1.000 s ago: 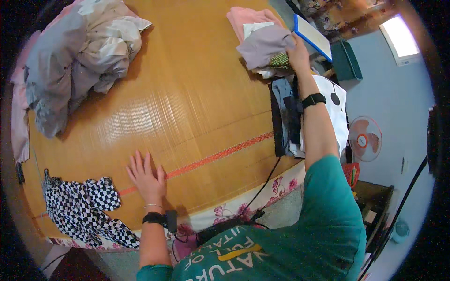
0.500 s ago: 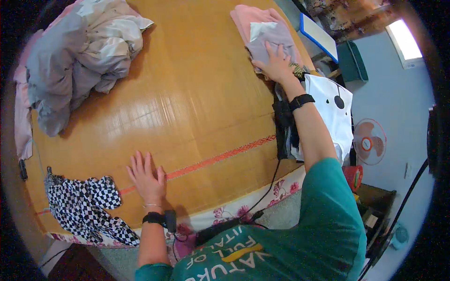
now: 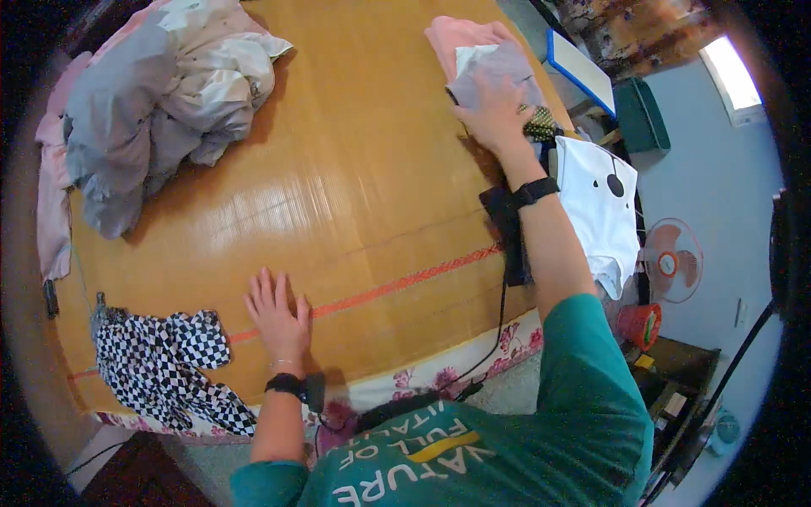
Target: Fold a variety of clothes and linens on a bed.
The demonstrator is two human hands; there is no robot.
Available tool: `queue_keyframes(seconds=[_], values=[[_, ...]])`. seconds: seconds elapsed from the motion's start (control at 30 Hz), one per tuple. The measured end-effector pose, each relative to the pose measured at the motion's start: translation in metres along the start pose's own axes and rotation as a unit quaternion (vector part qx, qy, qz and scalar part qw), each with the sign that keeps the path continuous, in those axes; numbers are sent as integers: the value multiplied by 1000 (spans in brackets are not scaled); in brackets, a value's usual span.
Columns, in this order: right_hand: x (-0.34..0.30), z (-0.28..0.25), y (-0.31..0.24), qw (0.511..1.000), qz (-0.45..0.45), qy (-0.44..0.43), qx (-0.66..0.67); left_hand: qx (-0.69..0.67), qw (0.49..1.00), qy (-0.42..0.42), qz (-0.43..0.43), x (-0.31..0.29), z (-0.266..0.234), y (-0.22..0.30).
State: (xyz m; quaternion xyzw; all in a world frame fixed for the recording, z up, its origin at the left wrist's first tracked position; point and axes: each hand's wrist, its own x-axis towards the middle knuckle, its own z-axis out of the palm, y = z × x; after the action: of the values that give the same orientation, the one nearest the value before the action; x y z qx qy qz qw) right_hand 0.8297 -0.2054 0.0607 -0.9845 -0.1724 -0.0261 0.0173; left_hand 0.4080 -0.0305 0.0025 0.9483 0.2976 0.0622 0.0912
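Observation:
My left hand (image 3: 280, 325) lies flat on the tan mat (image 3: 355, 203), fingers stretched out and holding nothing. To its left a black-and-white checkered garment (image 3: 165, 355) is spread loosely. My right hand (image 3: 494, 118) rests on a grey folded cloth (image 3: 519, 72), its fingers extended and somewhat blurred. Pink folded cloth (image 3: 456, 35) lies under and beyond the grey one. A dark dotted cloth (image 3: 539, 124) shows beside my right wrist. Near that forearm are a black item (image 3: 505, 232), partly hidden, and a white garment with black shapes (image 3: 596, 203).
A large crumpled grey and white bedding heap (image 3: 169, 110) covers the far left. Along the near edge runs a floral sheet (image 3: 405, 380). Beyond the right edge stand a blue-edged white board (image 3: 581, 72), a green bin (image 3: 642, 114) and a fan (image 3: 672, 260).
The view has shifted slightly. My right hand has moved a little leftward over the grey cloth, and more of the dotted cloth shows. My left hand stays flat on the mat.

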Motion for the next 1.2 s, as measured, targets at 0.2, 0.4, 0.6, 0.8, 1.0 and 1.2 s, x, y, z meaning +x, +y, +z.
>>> queue_keyframes(seconds=[0.2, 0.4, 0.6, 0.8, 1.0, 1.2], values=[[-129, 17, -112, 942, -334, -17, 11, -16, 999, 32, 3, -6, 8, -9], [-268, 19, -138, 823, -497, -145, 234, -18, 999, 43, 5, -4, 12, -15], [-322, 48, -139, 841, -501, -133, 152, -87, 992, 90, 16, -7, 19, -16], [-329, 46, -149, 860, -484, -111, 114, -139, 983, 118, 16, -14, 20, -31], [-337, 46, -150, 871, -478, -67, 94, -225, 958, 179, -7, -64, -27, -79], [-343, 58, -147, 873, -471, -1, 129, 62, 950, 246, -182, -170, -92, -151]])
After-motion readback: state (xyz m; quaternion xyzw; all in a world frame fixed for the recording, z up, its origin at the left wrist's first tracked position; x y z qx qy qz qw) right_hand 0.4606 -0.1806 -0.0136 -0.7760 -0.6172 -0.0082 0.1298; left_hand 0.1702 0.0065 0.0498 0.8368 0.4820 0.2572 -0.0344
